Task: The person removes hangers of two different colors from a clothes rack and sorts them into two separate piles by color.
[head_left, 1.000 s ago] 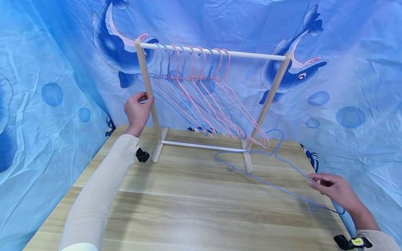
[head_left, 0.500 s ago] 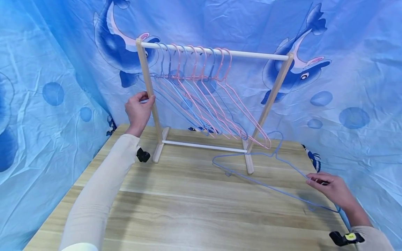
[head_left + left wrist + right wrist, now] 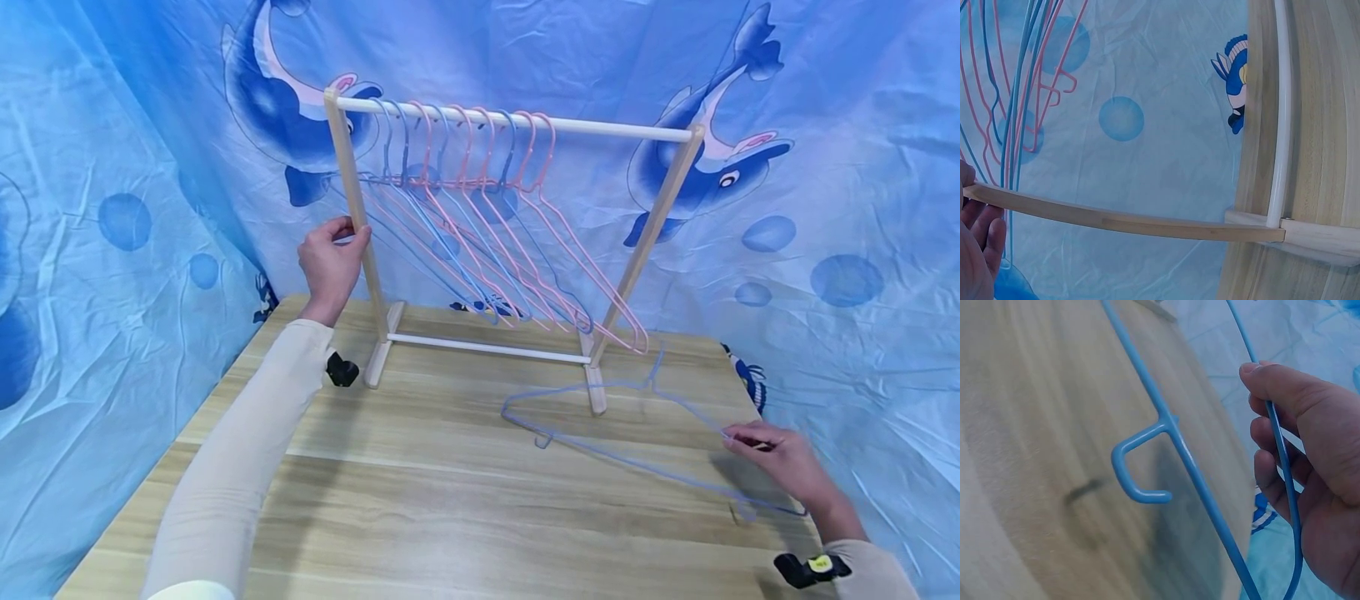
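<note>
Left hand point(image 3: 330, 262): fingers curled round the left upright of the wooden rack point(image 3: 349, 192), far left of the desk point(image 3: 420, 517).
Right hand point(image 3: 776, 458): thumb and fingers pinch the wire of the blue hanger point(image 3: 600, 417) at its right shoulder.
Blue hanger: near right of the rack, held low over the desk; contact with the surface cannot be told.
Rack rail: pink and blue hangers point(image 3: 480, 225) hung along its left half.
Backdrop: blue dolphin sheet point(image 3: 825, 167).
</note>
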Demonstrator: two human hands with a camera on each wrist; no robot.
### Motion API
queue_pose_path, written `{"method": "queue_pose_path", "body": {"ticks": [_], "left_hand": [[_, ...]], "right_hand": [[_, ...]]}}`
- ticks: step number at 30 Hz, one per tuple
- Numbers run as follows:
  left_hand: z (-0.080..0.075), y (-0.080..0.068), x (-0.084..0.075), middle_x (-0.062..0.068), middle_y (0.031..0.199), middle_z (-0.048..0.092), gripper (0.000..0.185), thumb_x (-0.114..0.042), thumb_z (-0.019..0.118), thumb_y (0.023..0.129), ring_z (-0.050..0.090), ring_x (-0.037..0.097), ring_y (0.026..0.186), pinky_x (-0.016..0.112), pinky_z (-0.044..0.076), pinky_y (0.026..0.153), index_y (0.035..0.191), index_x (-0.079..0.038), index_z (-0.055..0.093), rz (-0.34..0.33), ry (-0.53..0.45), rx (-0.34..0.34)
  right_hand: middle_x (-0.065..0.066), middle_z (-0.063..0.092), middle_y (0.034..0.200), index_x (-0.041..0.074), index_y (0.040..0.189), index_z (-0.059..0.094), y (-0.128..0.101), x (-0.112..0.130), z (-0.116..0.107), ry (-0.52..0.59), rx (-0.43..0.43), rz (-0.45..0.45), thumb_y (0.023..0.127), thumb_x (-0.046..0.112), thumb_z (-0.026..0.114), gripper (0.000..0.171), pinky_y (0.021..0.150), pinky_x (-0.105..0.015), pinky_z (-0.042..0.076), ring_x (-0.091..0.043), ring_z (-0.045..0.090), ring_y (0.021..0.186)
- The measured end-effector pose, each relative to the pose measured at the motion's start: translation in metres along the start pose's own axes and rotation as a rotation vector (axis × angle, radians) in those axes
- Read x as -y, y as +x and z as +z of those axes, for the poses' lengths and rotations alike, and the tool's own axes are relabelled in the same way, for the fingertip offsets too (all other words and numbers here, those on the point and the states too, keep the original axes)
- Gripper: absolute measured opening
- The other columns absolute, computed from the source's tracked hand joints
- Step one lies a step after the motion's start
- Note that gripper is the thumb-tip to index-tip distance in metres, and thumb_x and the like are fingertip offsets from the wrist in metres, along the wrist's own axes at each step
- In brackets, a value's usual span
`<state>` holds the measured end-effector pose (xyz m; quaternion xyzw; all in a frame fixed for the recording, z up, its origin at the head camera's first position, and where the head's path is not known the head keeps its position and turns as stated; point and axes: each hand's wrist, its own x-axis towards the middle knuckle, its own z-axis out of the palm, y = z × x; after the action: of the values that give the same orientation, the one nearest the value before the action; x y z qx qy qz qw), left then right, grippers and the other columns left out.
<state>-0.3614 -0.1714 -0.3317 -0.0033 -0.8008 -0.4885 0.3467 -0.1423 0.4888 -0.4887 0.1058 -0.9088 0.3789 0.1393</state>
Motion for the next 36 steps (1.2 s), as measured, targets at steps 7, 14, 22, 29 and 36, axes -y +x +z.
{"method": "queue_pose_path", "body": {"ticks": [7, 14, 22, 29, 36], "left_hand": [[0.0, 0.0, -0.001, 0.01, 0.11, 0.077, 0.038, -0.04, 0.071, 0.096, 0.075, 0.022, 0.094, 0.029, 0.06, 0.078, 0.117, -0.01, 0.078, -0.001, 0.01, -0.004], [-0.001, 0.0, 0.0, 0.009, 0.11, 0.077, 0.038, -0.041, 0.07, 0.096, 0.075, 0.021, 0.095, 0.025, 0.058, 0.076, 0.117, -0.01, 0.078, -0.001, 0.007, -0.001], [0.001, 0.002, 0.001, 0.008, 0.11, 0.078, 0.039, -0.042, 0.07, 0.096, 0.075, 0.02, 0.095, 0.023, 0.058, 0.075, 0.117, -0.01, 0.078, -0.004, 0.009, -0.004], [0.001, 0.002, -0.001, 0.008, 0.11, 0.078, 0.038, -0.042, 0.07, 0.096, 0.074, 0.02, 0.095, 0.019, 0.055, 0.072, 0.117, -0.011, 0.078, -0.01, 0.012, -0.008], [0.0, 0.001, -0.001, 0.008, 0.11, 0.077, 0.038, -0.041, 0.07, 0.097, 0.075, 0.02, 0.094, 0.022, 0.057, 0.074, 0.118, -0.01, 0.078, -0.01, 0.015, 0.001]], "right_hand": [[0.017, 0.072, 0.094, -0.002, 0.1, 0.079, -0.008, -0.013, 0.014, -0.011, 0.004, -0.017, 0.086, -0.006, 0.077, 0.015, 0.064, -0.012, 0.05, 0.007, 0.063, 0.081], [0.021, 0.071, 0.097, 0.003, 0.097, 0.08, -0.011, -0.022, 0.021, -0.045, -0.003, 0.013, 0.085, -0.003, 0.079, 0.014, 0.065, -0.014, 0.05, 0.009, 0.061, 0.085], [-0.001, 0.075, 0.098, 0.007, 0.1, 0.081, -0.008, -0.022, 0.022, -0.119, 0.075, 0.09, 0.089, 0.01, 0.08, 0.012, 0.067, -0.019, 0.05, 0.007, 0.06, 0.086], [-0.001, 0.076, 0.096, 0.009, 0.099, 0.082, -0.009, -0.025, 0.024, -0.132, 0.085, 0.117, 0.087, 0.013, 0.082, 0.013, 0.071, -0.014, 0.047, 0.008, 0.06, 0.087], [-0.005, 0.077, 0.095, 0.01, 0.098, 0.082, -0.01, -0.025, 0.028, -0.178, 0.087, 0.136, 0.085, 0.014, 0.084, 0.014, 0.069, -0.016, 0.049, 0.009, 0.06, 0.085]]}}
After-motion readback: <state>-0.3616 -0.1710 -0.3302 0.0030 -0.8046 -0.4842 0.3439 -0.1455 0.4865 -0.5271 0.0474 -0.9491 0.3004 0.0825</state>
